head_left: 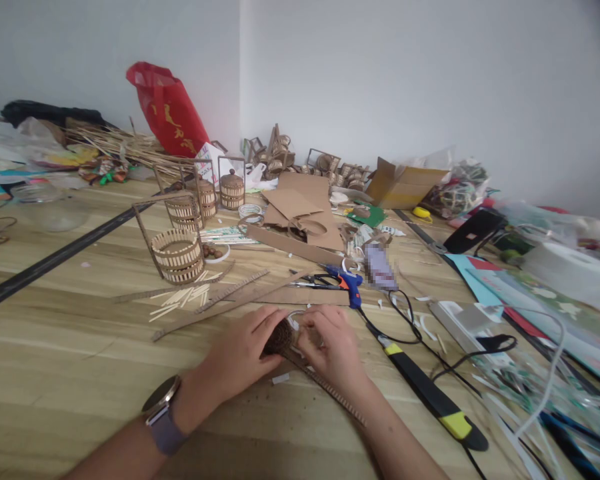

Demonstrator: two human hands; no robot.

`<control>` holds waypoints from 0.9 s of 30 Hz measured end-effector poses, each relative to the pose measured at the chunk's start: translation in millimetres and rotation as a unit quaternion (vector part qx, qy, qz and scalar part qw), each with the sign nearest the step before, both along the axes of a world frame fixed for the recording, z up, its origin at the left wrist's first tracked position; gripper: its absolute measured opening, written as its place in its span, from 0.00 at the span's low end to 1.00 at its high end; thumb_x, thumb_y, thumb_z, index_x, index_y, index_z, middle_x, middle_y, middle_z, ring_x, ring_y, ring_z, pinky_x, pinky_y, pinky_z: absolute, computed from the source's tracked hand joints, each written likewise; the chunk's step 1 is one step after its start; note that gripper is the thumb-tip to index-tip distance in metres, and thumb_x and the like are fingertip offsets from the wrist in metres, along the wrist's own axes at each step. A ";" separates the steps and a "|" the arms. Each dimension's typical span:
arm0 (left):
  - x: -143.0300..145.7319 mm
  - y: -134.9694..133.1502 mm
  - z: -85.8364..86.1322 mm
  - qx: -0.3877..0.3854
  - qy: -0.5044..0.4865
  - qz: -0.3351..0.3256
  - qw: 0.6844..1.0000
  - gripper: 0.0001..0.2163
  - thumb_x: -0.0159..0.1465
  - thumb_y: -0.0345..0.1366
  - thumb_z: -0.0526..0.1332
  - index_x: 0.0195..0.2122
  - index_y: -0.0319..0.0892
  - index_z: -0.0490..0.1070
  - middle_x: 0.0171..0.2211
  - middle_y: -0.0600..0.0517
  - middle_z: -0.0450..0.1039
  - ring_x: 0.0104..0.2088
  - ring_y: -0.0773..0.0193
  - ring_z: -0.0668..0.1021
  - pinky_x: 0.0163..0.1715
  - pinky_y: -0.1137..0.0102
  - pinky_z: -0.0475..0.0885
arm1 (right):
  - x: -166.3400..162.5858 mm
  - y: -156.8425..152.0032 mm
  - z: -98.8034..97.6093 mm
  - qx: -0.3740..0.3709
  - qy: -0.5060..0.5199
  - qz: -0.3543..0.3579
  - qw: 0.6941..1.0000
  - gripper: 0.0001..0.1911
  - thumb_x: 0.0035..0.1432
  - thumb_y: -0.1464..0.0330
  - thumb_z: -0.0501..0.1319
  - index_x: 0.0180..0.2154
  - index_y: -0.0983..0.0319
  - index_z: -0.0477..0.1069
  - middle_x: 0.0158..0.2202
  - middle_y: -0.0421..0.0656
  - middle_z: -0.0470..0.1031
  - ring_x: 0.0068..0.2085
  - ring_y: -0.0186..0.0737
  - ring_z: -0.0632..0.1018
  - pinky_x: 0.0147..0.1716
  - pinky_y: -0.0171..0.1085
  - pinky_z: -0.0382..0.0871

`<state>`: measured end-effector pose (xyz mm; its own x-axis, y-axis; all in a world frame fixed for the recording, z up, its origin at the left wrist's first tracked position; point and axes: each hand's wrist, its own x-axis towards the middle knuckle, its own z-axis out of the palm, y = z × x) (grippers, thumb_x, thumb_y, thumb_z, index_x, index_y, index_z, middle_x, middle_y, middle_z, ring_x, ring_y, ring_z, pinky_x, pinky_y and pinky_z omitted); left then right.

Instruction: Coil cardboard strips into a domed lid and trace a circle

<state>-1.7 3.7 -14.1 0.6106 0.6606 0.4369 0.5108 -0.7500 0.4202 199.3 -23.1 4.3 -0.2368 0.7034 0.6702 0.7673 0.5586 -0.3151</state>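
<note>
My left hand (241, 353) and my right hand (330, 347) meet low in the middle of the wooden table (80, 333). Both are closed round a rolled coil of corrugated cardboard strip (281, 337). The loose end of the strip (335, 395) trails away under my right wrist toward the near edge. A watch sits on my left wrist. A blue glue gun (349, 283) and scissors (313, 280) lie just beyond my hands.
Small wooden lantern-like cages (177, 250) and loose sticks (180, 297) stand to the left. Cardboard sheets (300, 207), a cardboard box (403, 183) and a red bag (170, 110) sit further back. A black and yellow utility knife (430, 393), cables and papers crowd the right side.
</note>
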 end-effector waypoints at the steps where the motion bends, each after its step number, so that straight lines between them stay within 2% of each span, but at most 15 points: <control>1: 0.2 -0.5 0.3 0.002 0.000 -0.002 1.000 0.32 0.55 0.25 0.67 0.61 0.43 0.62 0.57 0.41 0.73 0.54 0.48 0.78 0.54 0.55 0.75 | 1.6 0.9 -0.6 -0.001 0.005 -0.012 1.000 0.07 0.57 0.77 0.57 0.31 0.59 0.68 0.32 0.41 0.77 0.36 0.40 0.76 0.39 0.39 0.61; 7: 0.9 -3.2 5.2 -0.007 -0.015 -0.001 1.000 0.29 0.54 0.27 0.68 0.57 0.42 0.65 0.56 0.42 0.73 0.54 0.49 0.78 0.54 0.56 0.75 | 11.8 9.9 -10.2 -0.058 0.058 -0.104 0.991 0.06 0.57 0.74 0.57 0.29 0.58 0.67 0.28 0.40 0.75 0.33 0.42 0.76 0.38 0.39 0.61; 11: 0.4 -3.6 8.7 0.001 -0.038 0.014 0.999 0.28 0.53 0.27 0.68 0.56 0.43 0.66 0.54 0.43 0.74 0.53 0.49 0.78 0.52 0.57 0.76 | 13.8 13.8 -16.6 -0.105 0.065 -0.122 0.985 0.04 0.59 0.72 0.59 0.31 0.58 0.69 0.30 0.41 0.76 0.34 0.44 0.76 0.38 0.40 0.62; 14: 0.4 -4.0 8.6 0.014 -0.054 0.028 0.998 0.28 0.53 0.27 0.68 0.55 0.44 0.65 0.53 0.44 0.74 0.53 0.50 0.78 0.51 0.59 0.77 | 12.7 13.2 -17.6 -0.103 0.064 -0.101 0.987 0.05 0.61 0.73 0.57 0.33 0.59 0.69 0.33 0.43 0.76 0.37 0.44 0.76 0.38 0.40 0.64; 18: 0.6 -3.5 5.7 0.034 -0.070 0.057 0.995 0.26 0.54 0.28 0.68 0.54 0.44 0.65 0.52 0.44 0.74 0.51 0.50 0.79 0.48 0.59 0.78 | 10.7 11.0 -15.9 -0.052 0.034 -0.031 0.998 0.11 0.62 0.77 0.53 0.32 0.59 0.71 0.32 0.43 0.77 0.37 0.42 0.75 0.39 0.39 0.64; 21: 0.1 -1.8 3.3 0.044 -0.092 0.080 0.992 0.25 0.55 0.31 0.67 0.54 0.45 0.64 0.51 0.44 0.74 0.51 0.49 0.79 0.49 0.57 0.77 | 9.5 11.5 -16.8 -0.023 -0.001 -0.037 0.999 0.12 0.63 0.75 0.55 0.36 0.58 0.76 0.33 0.42 0.80 0.41 0.44 0.76 0.45 0.44 0.63; 24: -0.5 0.0 2.3 0.042 -0.110 0.101 0.988 0.25 0.56 0.33 0.68 0.53 0.46 0.64 0.50 0.45 0.76 0.51 0.49 0.79 0.49 0.56 0.77 | 8.6 12.8 -19.5 -0.028 -0.008 -0.061 0.998 0.12 0.63 0.73 0.57 0.44 0.57 0.77 0.39 0.44 0.83 0.50 0.49 0.76 0.52 0.49 0.61; 27: -1.1 1.6 2.3 0.042 -0.118 0.132 0.983 0.24 0.56 0.33 0.67 0.53 0.46 0.63 0.48 0.45 0.77 0.48 0.49 0.81 0.47 0.56 0.78 | 5.2 10.9 -19.6 -0.066 0.025 -0.007 0.997 0.13 0.62 0.73 0.58 0.44 0.58 0.78 0.42 0.46 0.83 0.50 0.50 0.77 0.51 0.50 0.65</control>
